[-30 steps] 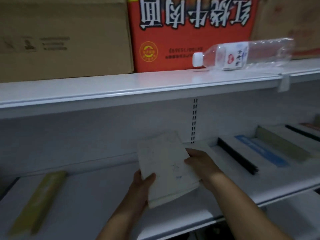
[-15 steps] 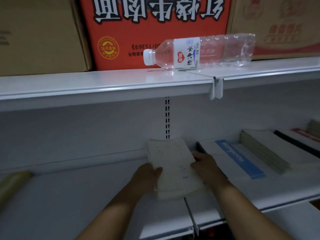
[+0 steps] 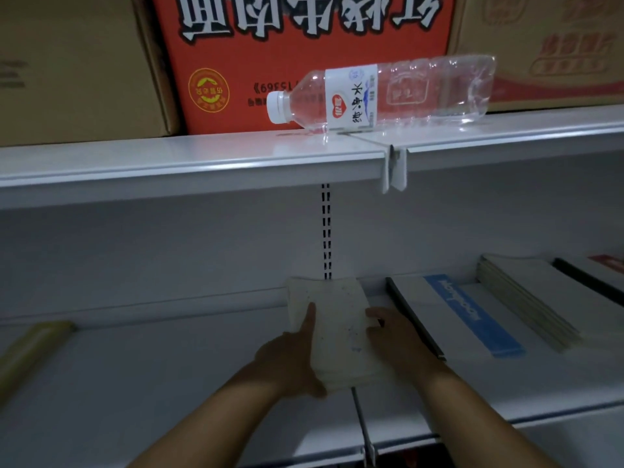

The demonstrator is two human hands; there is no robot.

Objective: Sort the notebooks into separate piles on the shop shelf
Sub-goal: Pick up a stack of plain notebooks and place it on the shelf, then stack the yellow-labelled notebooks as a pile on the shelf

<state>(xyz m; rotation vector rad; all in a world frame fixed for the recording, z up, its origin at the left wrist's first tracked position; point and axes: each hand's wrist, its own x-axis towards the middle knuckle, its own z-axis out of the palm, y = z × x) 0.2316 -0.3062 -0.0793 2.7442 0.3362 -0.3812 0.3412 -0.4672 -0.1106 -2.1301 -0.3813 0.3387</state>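
Low in the middle, your left hand (image 3: 290,359) and right hand (image 3: 395,342) still clasp the white notebooks (image 3: 334,329), now pushed deeper onto the shelf (image 3: 135,383), nearly placed.

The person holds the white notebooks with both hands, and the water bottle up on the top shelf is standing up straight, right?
Not quite. In the head view the water bottle is lying on its side on the top shelf, cap pointing left. The rest is right: the left hand and right hand both hold the white notebooks.

Three cardboard boxes (image 3: 304,45), one plastic bottle (image 3: 381,92), five notebook piles (image 3: 466,315), two hands (image 3: 290,359).
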